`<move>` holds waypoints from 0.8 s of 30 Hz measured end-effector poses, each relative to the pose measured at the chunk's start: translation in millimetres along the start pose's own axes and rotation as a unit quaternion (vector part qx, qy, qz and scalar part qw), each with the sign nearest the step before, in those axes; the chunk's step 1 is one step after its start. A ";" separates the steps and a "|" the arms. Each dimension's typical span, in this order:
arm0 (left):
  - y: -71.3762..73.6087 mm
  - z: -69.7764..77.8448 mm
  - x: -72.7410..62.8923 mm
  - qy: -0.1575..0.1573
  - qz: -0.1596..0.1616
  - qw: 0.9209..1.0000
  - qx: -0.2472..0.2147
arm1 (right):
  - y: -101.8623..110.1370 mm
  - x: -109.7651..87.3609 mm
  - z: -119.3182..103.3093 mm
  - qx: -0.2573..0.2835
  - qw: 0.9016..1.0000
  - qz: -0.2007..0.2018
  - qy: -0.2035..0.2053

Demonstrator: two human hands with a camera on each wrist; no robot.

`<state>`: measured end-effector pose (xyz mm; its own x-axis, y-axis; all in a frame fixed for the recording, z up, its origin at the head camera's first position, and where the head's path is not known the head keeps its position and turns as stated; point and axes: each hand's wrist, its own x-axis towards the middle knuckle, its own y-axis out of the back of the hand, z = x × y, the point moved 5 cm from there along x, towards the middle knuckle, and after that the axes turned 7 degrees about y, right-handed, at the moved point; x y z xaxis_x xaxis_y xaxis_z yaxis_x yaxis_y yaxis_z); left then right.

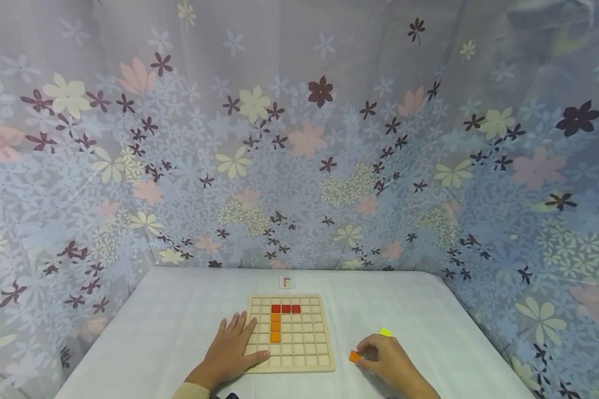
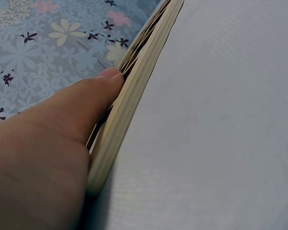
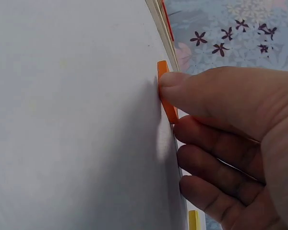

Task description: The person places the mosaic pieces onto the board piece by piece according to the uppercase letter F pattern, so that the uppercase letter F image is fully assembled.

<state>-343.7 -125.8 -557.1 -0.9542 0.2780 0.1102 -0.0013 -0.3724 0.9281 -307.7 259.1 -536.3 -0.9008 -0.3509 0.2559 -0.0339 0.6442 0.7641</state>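
Note:
In the head view a square wooden grid board lies on the table, with a row of red tiles and a column of orange tiles in its cells. My left hand rests on the board's left side, fingers spread; its thumb lies over the near edge in the left wrist view. To the right of the board, my right hand pinches an orange tile close to the table. The right wrist view shows the thumb against that orange tile, the other fingers curled.
A yellow tile lies just beyond my right hand. Behind the board is a small card with a coloured grid pattern. White cloth covers the table, and a flowered curtain surrounds its back and sides.

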 end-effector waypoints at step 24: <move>0.4 -0.3 -0.2 0.004 0.003 1.000 0.000 | -10.2 6.1 -14.7 0.001 1.000 0.017 0.000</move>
<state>-343.6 -126.3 -556.8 -0.9563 0.2697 0.1129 0.0041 -0.3736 0.9276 -306.5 240.4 -533.8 -0.9017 -0.3288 0.2806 -0.0051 0.6572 0.7537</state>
